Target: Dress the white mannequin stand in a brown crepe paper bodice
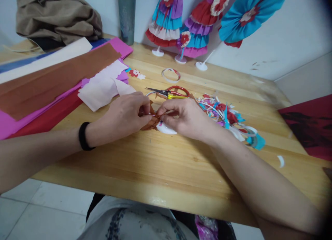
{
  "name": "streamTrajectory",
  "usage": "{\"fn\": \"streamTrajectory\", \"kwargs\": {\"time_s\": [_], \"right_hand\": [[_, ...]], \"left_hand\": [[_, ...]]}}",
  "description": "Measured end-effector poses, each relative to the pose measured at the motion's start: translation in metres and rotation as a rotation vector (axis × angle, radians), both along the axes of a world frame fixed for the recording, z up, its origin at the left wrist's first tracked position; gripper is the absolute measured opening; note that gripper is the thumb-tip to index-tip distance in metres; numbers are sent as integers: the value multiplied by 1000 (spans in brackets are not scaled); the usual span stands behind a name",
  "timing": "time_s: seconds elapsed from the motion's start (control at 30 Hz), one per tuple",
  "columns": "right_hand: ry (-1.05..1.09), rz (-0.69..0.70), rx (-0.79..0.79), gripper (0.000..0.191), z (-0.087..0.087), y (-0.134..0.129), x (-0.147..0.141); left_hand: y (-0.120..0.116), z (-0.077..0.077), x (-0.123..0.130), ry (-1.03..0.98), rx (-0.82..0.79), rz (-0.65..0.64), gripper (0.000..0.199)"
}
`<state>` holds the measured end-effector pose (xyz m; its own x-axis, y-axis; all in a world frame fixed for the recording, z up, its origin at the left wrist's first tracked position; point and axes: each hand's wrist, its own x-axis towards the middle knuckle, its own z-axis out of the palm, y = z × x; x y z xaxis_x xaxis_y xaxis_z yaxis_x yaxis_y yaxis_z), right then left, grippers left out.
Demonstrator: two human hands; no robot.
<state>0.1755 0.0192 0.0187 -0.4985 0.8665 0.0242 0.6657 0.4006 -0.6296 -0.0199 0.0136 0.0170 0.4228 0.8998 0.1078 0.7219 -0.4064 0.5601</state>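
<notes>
Between my two hands, just above the wooden table (166, 163), is a gathered piece of brown crepe paper (150, 125). My left hand (124, 112), with a black band on its wrist, pinches the paper from the left. My right hand (185, 117) pinches the same paper from the right, thumb and fingertips together. A white round base (166, 128) shows under my right fingertips; how it joins the paper is hidden. Right behind my hands lie scissors (178, 91) with red and yellow handles, partly covered by my fingers.
Paper scraps (225, 112) pile up at the right, beside a roll of tape (249, 131). Folded crepe sheets (59, 77) cover the left side. Another tape ring (171, 75) lies farther back. Ruffled paper figures (168, 21) on white stands and a dark bottle (126, 16) line the wall.
</notes>
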Motion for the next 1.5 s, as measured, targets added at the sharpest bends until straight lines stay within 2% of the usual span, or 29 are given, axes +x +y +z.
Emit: {"fn": "streamTrajectory", "kwargs": {"time_s": [0.17,0.3,0.47,0.63,0.93,1.2,1.37,1.5], "right_hand": [[-4,51,7,21,-3,4,5],[-36,56,6,25,2,2,4],[-84,43,-7,27,9,-1,2],[-62,52,-21,27,8,0,2],[-70,60,12,25,3,3,5],[-90,60,2,27,6,2,3],[-114,74,15,27,6,4,3],[-122,61,24,27,4,5,4]], "left_hand": [[0,-3,1,22,52,-9,16],[-2,-4,1,53,120,-37,11],[-4,-6,0,90,218,-136,14],[-3,-9,-2,104,283,-203,19],[-4,-10,-2,19,359,-122,14],[-4,-12,-4,50,424,-197,19],[3,-15,-8,29,606,-163,18],[5,-15,-8,57,568,-208,17]]}}
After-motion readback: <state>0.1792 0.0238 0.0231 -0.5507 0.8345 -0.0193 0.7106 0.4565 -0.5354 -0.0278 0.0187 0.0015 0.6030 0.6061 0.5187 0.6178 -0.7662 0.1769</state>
